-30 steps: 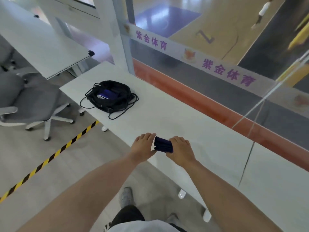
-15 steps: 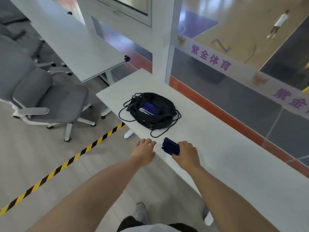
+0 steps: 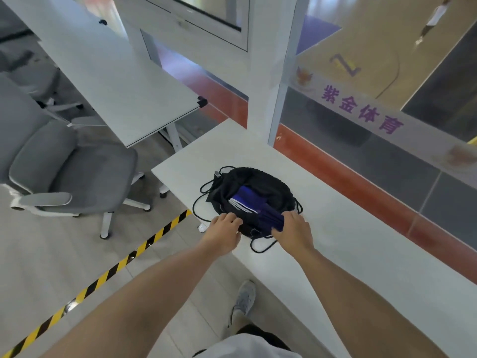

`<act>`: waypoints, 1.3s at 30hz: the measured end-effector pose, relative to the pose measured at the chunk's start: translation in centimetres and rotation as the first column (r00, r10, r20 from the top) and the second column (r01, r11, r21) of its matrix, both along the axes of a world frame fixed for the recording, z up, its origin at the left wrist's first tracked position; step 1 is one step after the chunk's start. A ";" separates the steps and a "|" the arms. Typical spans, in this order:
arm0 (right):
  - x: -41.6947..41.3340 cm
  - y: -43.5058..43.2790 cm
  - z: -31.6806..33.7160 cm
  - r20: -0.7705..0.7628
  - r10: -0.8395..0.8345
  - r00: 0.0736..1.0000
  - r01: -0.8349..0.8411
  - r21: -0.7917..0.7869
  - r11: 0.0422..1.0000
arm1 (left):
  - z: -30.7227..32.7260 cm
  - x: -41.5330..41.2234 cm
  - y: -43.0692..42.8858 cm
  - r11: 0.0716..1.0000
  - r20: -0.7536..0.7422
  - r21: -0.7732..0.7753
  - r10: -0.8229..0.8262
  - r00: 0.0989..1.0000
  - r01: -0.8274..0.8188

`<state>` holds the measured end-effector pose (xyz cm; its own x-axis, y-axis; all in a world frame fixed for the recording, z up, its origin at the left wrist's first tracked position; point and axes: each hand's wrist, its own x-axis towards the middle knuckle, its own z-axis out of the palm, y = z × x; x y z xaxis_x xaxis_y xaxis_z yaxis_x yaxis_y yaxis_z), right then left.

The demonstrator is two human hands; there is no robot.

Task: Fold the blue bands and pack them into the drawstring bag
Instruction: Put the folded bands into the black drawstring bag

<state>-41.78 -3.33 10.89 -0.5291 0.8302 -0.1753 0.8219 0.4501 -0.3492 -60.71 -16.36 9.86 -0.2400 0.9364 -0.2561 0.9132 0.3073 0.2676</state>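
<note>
Black nylon catches the eye first: the drawstring bag (image 3: 273, 187) lies slumped near the left end of the white tabletop (image 3: 348, 241). Its mouth gapes upward and its cords (image 3: 260, 248) trail loose around it and off towards six o'clock. In the middle of the opening, a stack of blue bands (image 3: 245, 200) is already packed, with white edges showing. The person stands at the tabletop's near edge with both hands at the bag. The left hand (image 3: 223, 232) is at the bag's seven o'clock rim, its fingers (image 3: 229, 219) curled down onto the fabric and, as far as I can make out, gripping it. I take that as a way to hold the mouth wide and stop the limp bag from sliding. The right hand (image 3: 294, 231) is at five o'clock with a folded blue band (image 3: 271, 219). Its fingers are closed round the bundle's near end so the folds cannot spring apart, and the far end is over the opening. To me this looks like the packing step for this band, which wants pushing down beside the stack before the grip loosens. At nine o'clock, off the tabletop, a grey office chair (image 3: 72, 171) stands on the floor near a strip of yellow-and-black tape (image 3: 108, 273).
</note>
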 end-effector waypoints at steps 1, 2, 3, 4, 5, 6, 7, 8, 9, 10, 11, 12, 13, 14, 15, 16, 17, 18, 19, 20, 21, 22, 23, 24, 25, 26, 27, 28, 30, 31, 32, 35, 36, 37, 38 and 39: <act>-1.1 1.2 -0.2 -0.003 -0.025 1.000 0.025 -0.009 1.000 | -0.2 -0.8 0.9 1.000 0.000 -0.003 0.010 1.000 -0.010; -2.2 2.2 -0.3 0.000 -0.050 0.999 0.050 -0.012 0.999 | -0.4 -1.5 1.7 1.000 0.002 -0.011 0.022 1.000 -0.022; -3.2 3.3 -0.6 0.005 -0.075 0.997 0.075 -0.015 0.997 | -0.4 -2.2 2.5 0.999 0.008 -0.025 0.022 1.000 -0.022; -4.1 4.1 -0.8 0.015 -0.096 0.995 0.096 -0.016 0.995 | -0.5 -2.9 3.5 0.999 0.009 -0.039 0.007 1.000 -0.006; -4.9 5.0 -1.1 0.026 -0.107 0.994 0.107 -0.011 0.994 | -0.6 -3.6 4.4 0.999 -0.001 -0.040 -0.019 1.000 0.019; -5.8 5.8 -1.3 0.051 -0.115 0.992 0.115 -0.003 0.993 | -0.8 -4.4 5.4 0.998 -0.017 -0.037 -0.048 0.999 0.048; -6.5 6.7 -1.6 0.084 -0.132 0.988 0.133 0.000 0.991 | -0.9 -5.0 6.4 0.997 -0.020 -0.031 -0.067 0.998 0.066; -7.1 7.4 -2.0 0.119 -0.163 0.979 0.166 -0.010 0.986 | -1.1 -5.6 7.3 0.997 -0.010 -0.028 -0.073 0.997 0.073; -7.6 8.0 -2.4 0.149 -0.199 0.969 0.204 -0.025 0.979 | -1.2 -6.0 8.1 0.997 0.006 -0.032 -0.074 0.997 0.074; -8.0 8.3 -2.8 0.170 -0.232 0.958 0.242 -0.040 0.969 | -1.5 -6.4 8.8 0.995 0.016 -0.045 -0.084 0.996 0.085; -8.3 8.4 -3.2 0.182 -0.260 0.948 0.272 -0.045 0.961 | -1.9 -6.6 9.5 0.993 0.018 -0.056 -0.107 0.994 0.108; -8.6 8.5 -3.7 0.195 -0.281 0.940 0.294 -0.040 0.955 | -2.3 -6.9 10.1 0.988 0.012 -0.067 -0.142 0.990 0.143; -9.0 8.5 -4.2 0.213 -0.298 0.931 0.312 -0.036 0.949 | -2.8 -7.2 10.9 0.981 0.006 -0.073 -0.181 0.983 0.181; -9.4 8.4 -4.6 0.231 -0.314 0.921 0.331 -0.035 0.943 | -3.4 -7.5 11.6 0.973 0.004 -0.075 -0.220 0.975 0.220; -9.7 8.2 -5.1 0.247 -0.332 0.910 0.350 -0.035 0.936 | -4.1 -7.9 12.2 0.963 0.003 -0.074 -0.260 0.965 0.260; -10.1 8.0 -5.5 0.264 -0.352 0.898 0.373 -0.032 0.927 | -4.8 -8.1 12.7 0.952 0.005 -0.065 -0.299 0.954 0.299; -10.3 7.7 -5.9 0.282 -0.376 0.882 0.401 -0.032 0.916 | -5.3 -8.3 13.2 0.940 0.009 -0.050 -0.337 0.941 0.337; -10.5 7.4 -6.2 0.298 -0.406 0.864 0.434 -0.030 0.900 | -5.8 -8.4 13.8 0.929 0.020 -0.031 -0.367 0.930 0.368; -10.6 7.2 -6.4 0.309 -0.437 0.844 0.468 -0.027 0.884 | -6.1 -8.4 14.3 0.920 0.033 -0.008 -0.391 0.920 0.392; -10.7 7.0 -6.6 0.320 -0.464 0.826 0.496 -0.022 0.868 | -6.4 -8.5 14.8 0.909 0.050 0.015 -0.416 0.908 0.416; -10.9 6.8 -6.7 0.336 -0.483 0.808 0.519 -0.021 0.854 | -6.6 -8.5 15.3 0.893 0.065 0.037 -0.449 0.891 0.448; -11.2 6.6 -6.7 0.354 -0.499 0.791 0.542 -0.027 0.840 | -6.8 -8.4 15.7 0.874 0.084 0.051 -0.485 0.870 0.482; -11.4 6.3 -6.7 0.370 -0.512 0.775 0.561 -0.034 0.827 | -6.9 -8.4 16.1 0.853 0.103 0.059 -0.521 0.847 0.518; -11.5 6.0 -6.7 0.382 -0.520 0.764 0.573 -0.034 0.819 | -7.1 -8.3 16.5 0.829 0.112 0.064 -0.559 0.822 0.555; -11.6 5.6 -6.7 0.393 -0.520 0.758 0.577 -0.033 0.816 | -7.3 -8.3 16.9 0.799 0.108 0.071 -0.601 0.792 0.596; -11.6 5.2 -6.6 0.402 -0.518 0.755 0.578 -0.035 0.815 | -7.4 -8.2 17.4 0.760 0.091 0.077 -0.650 0.754 0.646; -11.5 4.9 -6.4 0.408 -0.515 0.754 0.578 -0.039 0.815 | -7.6 -8.1 17.9 0.708 0.070 0.073 -0.706 0.704 0.703; -11.4 4.6 -6.2 0.415 -0.511 0.753 0.579 -0.047 0.814 | -7.8 -8.0 18.5 0.651 0.054 0.062 -0.759 0.649 0.757; -10.9 4.0 -5.9 0.420 -0.489 0.765 0.571 -0.090 0.816 | -8.3 -7.8 19.4 0.568 0.037 0.039 -0.823 0.567 0.822; -10.6 3.8 -5.8 0.413 -0.470 0.780 0.559 -0.120 0.821 | -8.4 -7.6 19.8 0.550 0.032 0.033 -0.835 0.549 0.834; -10.3 3.6 -5.7 0.394 -0.458 0.797 0.547 -0.149 0.824 | -8.4 -7.5 20.2 0.544 0.031 0.029 -0.839 0.543 0.839; -9.1 3.2 -5.8 0.258 -0.539 0.802 0.588 -0.174 0.790 | -8.4 -6.9 21.3 0.538 0.024 0.036 -0.843 0.538 0.842; -8.7 3.1 -5.8 0.212 -0.601 0.770 0.635 -0.161 0.756 | -8.3 -6.8 21.5 0.531 0.014 0.047 -0.847 0.531 0.846; -8.2 3.1 -6.0 0.177 -0.666 0.725 0.689 -0.152 0.709 | -8.3 -6.7 21.6 0.523 0.006 0.058 -0.852 0.523 0.850; -7.8 3.2 -6.3 0.162 -0.720 0.675 0.738 -0.160 0.656 | -8.3 -6.5 21.6 0.515 0.000 0.066 -0.857 0.516 0.855; -7.4 3.5 -6.6 0.164 -0.754 0.636 0.771 -0.179 0.612 | -8.3 -6.4 21.6 0.509 -0.006 0.074 -0.860 0.511 0.858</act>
